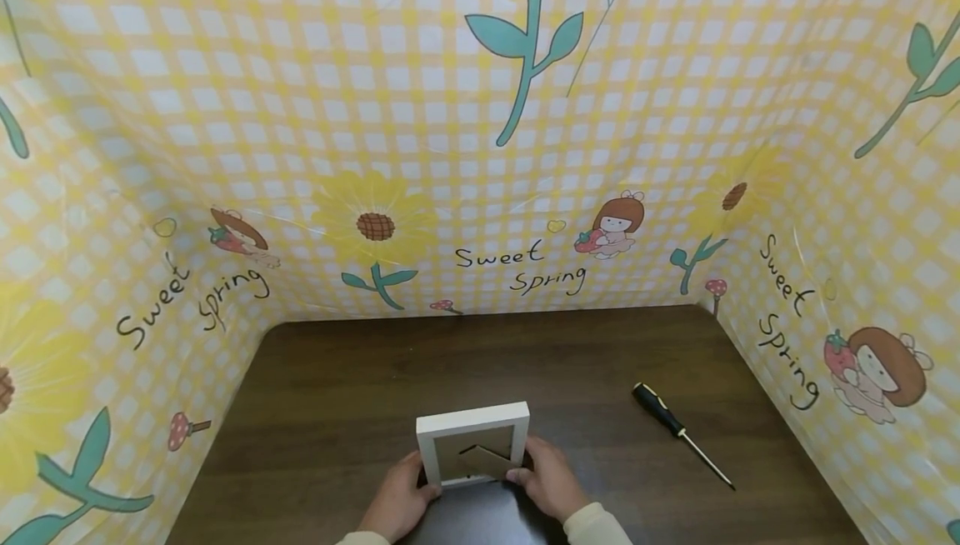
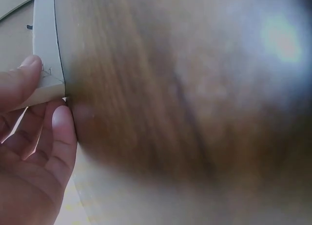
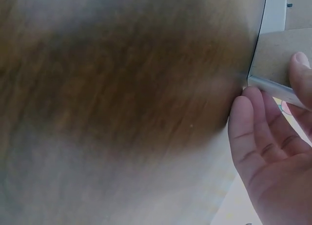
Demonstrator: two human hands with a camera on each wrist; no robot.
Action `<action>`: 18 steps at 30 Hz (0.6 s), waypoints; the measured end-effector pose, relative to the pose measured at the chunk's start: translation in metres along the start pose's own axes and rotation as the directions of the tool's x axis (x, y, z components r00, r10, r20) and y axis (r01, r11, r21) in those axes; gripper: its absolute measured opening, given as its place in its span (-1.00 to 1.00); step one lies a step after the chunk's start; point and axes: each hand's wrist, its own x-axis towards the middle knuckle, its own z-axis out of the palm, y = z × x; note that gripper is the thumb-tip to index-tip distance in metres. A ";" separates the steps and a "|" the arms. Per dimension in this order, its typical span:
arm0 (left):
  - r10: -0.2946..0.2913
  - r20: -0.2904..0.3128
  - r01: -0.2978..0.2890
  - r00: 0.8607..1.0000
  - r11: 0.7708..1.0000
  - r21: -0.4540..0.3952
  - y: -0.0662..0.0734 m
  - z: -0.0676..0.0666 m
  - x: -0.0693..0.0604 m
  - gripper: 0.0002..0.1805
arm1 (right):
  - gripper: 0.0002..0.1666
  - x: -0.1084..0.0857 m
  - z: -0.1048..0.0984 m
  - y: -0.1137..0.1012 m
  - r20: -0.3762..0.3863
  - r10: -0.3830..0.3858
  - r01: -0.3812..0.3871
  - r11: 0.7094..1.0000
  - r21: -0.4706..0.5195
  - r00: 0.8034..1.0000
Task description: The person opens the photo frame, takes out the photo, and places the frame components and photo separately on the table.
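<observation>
A small white frame stands upright on the dark wooden table, its brown backing and slanted stand flap facing the head camera. The left hand grips its left side; in the left wrist view that hand has its thumb on the white border and its fingers round the outer edge. On the right side, the right hand holds the frame near its lower corner. The right wrist view shows this hand with its thumb on the brown flap and its fingers behind the edge.
A screwdriver with a black handle lies on the table to the right of the frame, tip towards the near right. Yellow-and-white checked cloth with flowers and lettering stands round the back and both sides.
</observation>
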 end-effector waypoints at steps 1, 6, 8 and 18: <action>-0.003 -0.005 0.003 1.000 1.000 -0.005 0.000 0.000 0.000 -0.54 | -0.61 0.000 0.000 0.000 0.004 0.005 -0.005 1.000 0.003 1.000; -0.009 -0.019 0.009 1.000 1.000 -0.017 -0.003 0.003 0.002 -0.58 | -0.61 0.000 -0.002 0.001 -0.001 0.014 -0.014 1.000 0.006 1.000; -0.016 -0.019 0.016 1.000 0.999 -0.028 -0.004 0.004 0.002 -0.61 | -0.61 0.000 -0.002 0.001 -0.004 0.014 -0.014 1.000 0.002 1.000; -0.071 0.028 0.074 0.997 0.990 -0.119 -0.008 0.001 0.002 -0.64 | -0.62 -0.003 0.001 0.002 0.004 0.035 -0.035 0.999 0.030 0.999</action>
